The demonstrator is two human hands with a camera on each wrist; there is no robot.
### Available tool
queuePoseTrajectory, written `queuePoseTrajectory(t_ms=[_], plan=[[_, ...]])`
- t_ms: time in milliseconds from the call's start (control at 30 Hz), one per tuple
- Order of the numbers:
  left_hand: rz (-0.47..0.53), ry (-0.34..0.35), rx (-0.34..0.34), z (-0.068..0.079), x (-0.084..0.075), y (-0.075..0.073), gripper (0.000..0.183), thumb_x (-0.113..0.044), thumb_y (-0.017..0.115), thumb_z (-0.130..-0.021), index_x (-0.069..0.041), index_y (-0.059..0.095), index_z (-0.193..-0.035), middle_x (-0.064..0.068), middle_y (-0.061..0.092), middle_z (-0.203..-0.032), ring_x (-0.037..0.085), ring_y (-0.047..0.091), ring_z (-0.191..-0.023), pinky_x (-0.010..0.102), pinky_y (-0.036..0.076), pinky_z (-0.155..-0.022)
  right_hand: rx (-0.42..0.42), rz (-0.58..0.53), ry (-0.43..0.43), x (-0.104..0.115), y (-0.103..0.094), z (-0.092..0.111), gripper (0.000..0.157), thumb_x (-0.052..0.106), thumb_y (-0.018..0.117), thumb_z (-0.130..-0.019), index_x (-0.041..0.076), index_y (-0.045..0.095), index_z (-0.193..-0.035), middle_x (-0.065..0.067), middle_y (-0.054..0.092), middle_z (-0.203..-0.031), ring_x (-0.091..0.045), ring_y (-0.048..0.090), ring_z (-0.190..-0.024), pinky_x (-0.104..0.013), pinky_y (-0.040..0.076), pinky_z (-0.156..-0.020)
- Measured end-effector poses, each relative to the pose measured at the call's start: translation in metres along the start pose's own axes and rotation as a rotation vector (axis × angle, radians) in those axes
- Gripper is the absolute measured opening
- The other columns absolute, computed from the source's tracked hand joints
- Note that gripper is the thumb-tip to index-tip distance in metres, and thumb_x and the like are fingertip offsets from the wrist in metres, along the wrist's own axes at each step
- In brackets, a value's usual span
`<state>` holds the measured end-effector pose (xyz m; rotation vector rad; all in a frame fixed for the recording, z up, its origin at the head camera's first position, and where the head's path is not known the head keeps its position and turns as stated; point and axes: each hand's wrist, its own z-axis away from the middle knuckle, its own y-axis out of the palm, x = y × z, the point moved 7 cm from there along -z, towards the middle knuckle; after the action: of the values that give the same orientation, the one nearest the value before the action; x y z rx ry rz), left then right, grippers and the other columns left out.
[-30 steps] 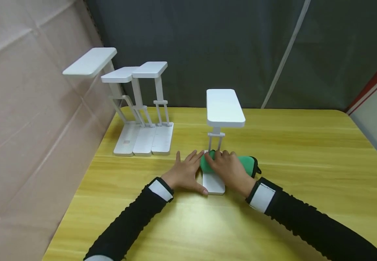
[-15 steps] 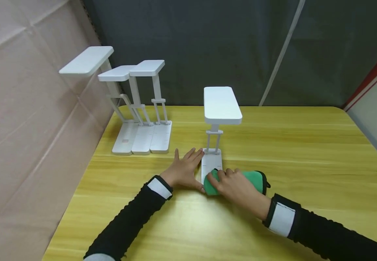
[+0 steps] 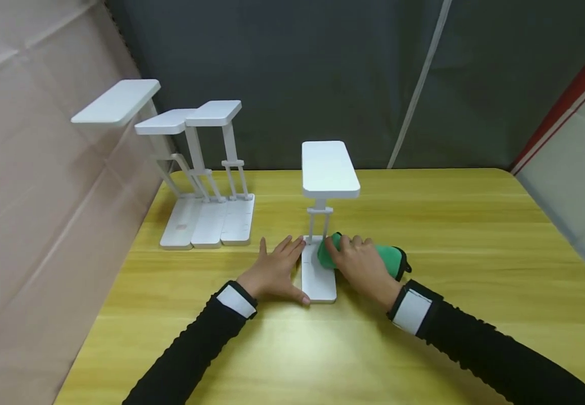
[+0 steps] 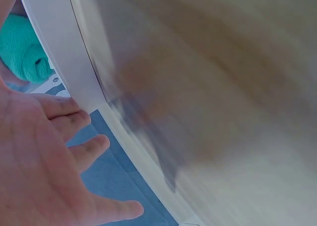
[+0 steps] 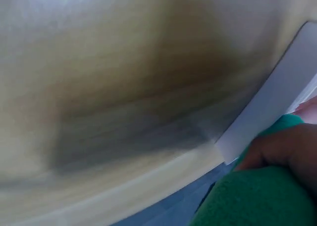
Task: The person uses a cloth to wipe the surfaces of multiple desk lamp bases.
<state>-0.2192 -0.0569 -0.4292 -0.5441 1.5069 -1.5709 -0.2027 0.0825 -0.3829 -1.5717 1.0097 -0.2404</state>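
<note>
A white folding desk lamp (image 3: 330, 169) stands upright on the wooden table, its flat head held above a slim arm and a rectangular base (image 3: 319, 284). My left hand (image 3: 274, 270) is spread along the base's left side, its fingertips and thumb at the edge. In the left wrist view those fingers look straight beside the white base (image 4: 59, 42). With curled fingers my right hand (image 3: 360, 265) grips a green cloth (image 3: 390, 257) with black edging, pressed against the right side of the base near the arm. The bunched cloth (image 5: 262, 201) hides part of the base.
Several similar white lamps (image 3: 207, 225) stand side by side at the back left, their heads at differing heights. A pale draped wall (image 3: 34, 225) borders the table (image 3: 449, 236) on the left, and a dark curtain (image 3: 282, 67) hangs behind it.
The cloth in my right hand went from the base's upper part to its front end, then back up to its right side. My left hand stays at the left edge. The head view shifts slightly.
</note>
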Motion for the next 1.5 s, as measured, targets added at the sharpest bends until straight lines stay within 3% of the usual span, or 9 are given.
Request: queuePoseTrajectory(t_ms=[200, 333, 533, 667, 833, 967, 1133, 1500], plan=[[0.007, 0.021, -0.018, 0.003, -0.004, -0.002, 0.127, -0.076, 0.069, -0.062, -0.007, 0.016, -0.153, 0.007, 0.014, -0.159, 0.028, 0.01, -0.144, 0.072, 0.0, -0.102, 0.004, -0.002, -0.046, 0.014, -0.011, 0.022, 0.042, 0.008, 0.075, -0.081, 0.005, 0.061, -0.12, -0.016, 0.059, -0.08, -0.027, 0.058, -0.059, -0.038, 0.049, -0.047], [0.001, 0.018, -0.007, 0.002, -0.005, -0.003, 0.127, -0.076, 0.069, -0.061, -0.007, 0.015, -0.153, 0.007, 0.013, -0.159, 0.028, 0.01, -0.144, 0.072, 0.0, -0.102, -0.009, -0.005, -0.121, 0.026, -0.021, 0.04, 0.043, 0.008, 0.075, -0.08, 0.008, 0.062, -0.121, -0.014, 0.06, -0.082, -0.025, 0.055, -0.057, -0.034, 0.045, -0.044], [0.001, 0.002, 0.008, 0.002, -0.002, -0.002, 0.128, -0.076, 0.069, -0.061, -0.007, 0.013, -0.153, 0.006, 0.011, -0.159, 0.026, 0.008, -0.145, 0.071, 0.0, -0.102, -0.004, -0.133, -0.187, 0.032, -0.032, 0.052, 0.045, 0.006, 0.075, -0.078, 0.012, 0.062, -0.121, -0.012, 0.063, -0.088, -0.026, 0.061, -0.063, -0.036, 0.048, -0.047], [0.023, 0.009, 0.016, 0.002, -0.002, -0.003, 0.128, -0.075, 0.07, -0.062, -0.007, 0.013, -0.154, 0.007, 0.01, -0.159, 0.026, 0.007, -0.145, 0.072, -0.001, -0.102, -0.001, -0.183, -0.069, 0.008, -0.028, 0.042, 0.049, 0.006, 0.075, -0.075, 0.011, 0.06, -0.121, -0.014, 0.064, -0.089, -0.03, 0.063, -0.066, -0.041, 0.051, -0.049], [0.025, 0.003, 0.012, 0.002, -0.002, -0.004, 0.128, -0.075, 0.07, -0.061, -0.008, 0.013, -0.154, 0.006, 0.011, -0.159, 0.027, 0.008, -0.145, 0.072, -0.001, -0.101, 0.026, -0.098, 0.136, -0.039, 0.005, 0.013, 0.036, 0.0, 0.067, -0.079, 0.004, 0.058, -0.113, -0.019, 0.062, -0.078, -0.033, 0.059, -0.058, -0.043, 0.048, -0.042], [0.007, 0.001, 0.013, 0.003, -0.003, -0.003, 0.127, -0.076, 0.069, -0.061, -0.008, 0.014, -0.153, 0.006, 0.01, -0.159, 0.026, 0.009, -0.145, 0.072, 0.0, -0.101, 0.059, -0.039, 0.175, -0.051, 0.031, -0.005, 0.028, 0.0, 0.065, -0.083, 0.001, 0.06, -0.111, -0.021, 0.062, -0.075, -0.033, 0.059, -0.057, -0.045, 0.048, -0.043], [0.021, 0.009, 0.017, 0.001, -0.005, 0.0, 0.128, -0.075, 0.07, -0.061, -0.007, 0.013, -0.154, 0.006, 0.01, -0.159, 0.026, 0.008, -0.145, 0.072, -0.001, -0.102, 0.064, 0.009, 0.137, -0.038, 0.04, -0.007, 0.027, 0.004, 0.067, -0.083, 0.0, 0.061, -0.109, -0.02, 0.062, -0.075, -0.031, 0.06, -0.057, -0.042, 0.048, -0.043], [0.045, -0.01, 0.021, 0.0, -0.001, -0.002, 0.13, -0.074, 0.072, -0.059, -0.008, 0.013, -0.154, 0.005, 0.009, -0.159, 0.027, 0.007, -0.145, 0.072, -0.001, -0.101, 0.064, -0.011, -0.007, 0.001, 0.013, 0.027, 0.03, 0.002, 0.069, -0.081, 0.0, 0.059, -0.109, -0.014, 0.056, -0.071, -0.026, 0.056, -0.054, -0.038, 0.048, -0.043]])
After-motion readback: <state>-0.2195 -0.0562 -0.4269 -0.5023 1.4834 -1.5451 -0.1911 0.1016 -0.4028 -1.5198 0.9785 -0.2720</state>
